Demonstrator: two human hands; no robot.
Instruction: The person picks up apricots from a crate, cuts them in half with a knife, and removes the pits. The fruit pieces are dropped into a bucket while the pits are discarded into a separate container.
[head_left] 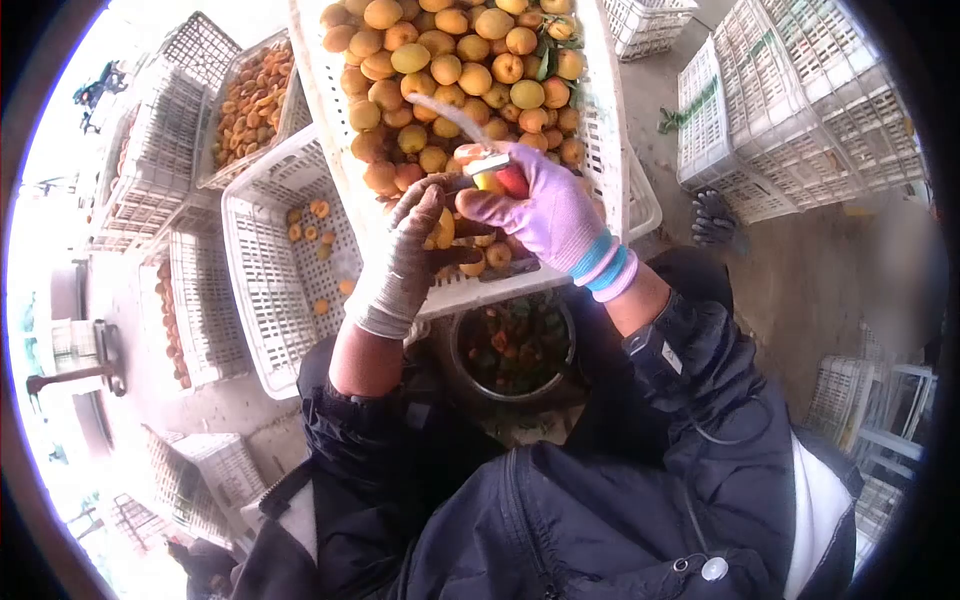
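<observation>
My right hand (535, 205), in a purple glove with blue cuff stripes, is closed around a small knife with a red and yellow handle (500, 180). Its pale blade (447, 112) points up and left over the fruit. My left hand (408, 250), in a stained white glove, has its fingers curled around an orange-yellow fruit (440, 230), just left of the right hand. Both hands are over the near end of a white crate (610, 130) full of orange and yellowish-green fruit (445, 70).
A white crate (245, 260) with a few fruits sits at the left. Beyond it is a crate of orange pieces (250, 100). A round metal bowl (513, 395) of scraps lies below my hands. Stacked crates (770, 110) and a dark glove (712, 218) are at the right.
</observation>
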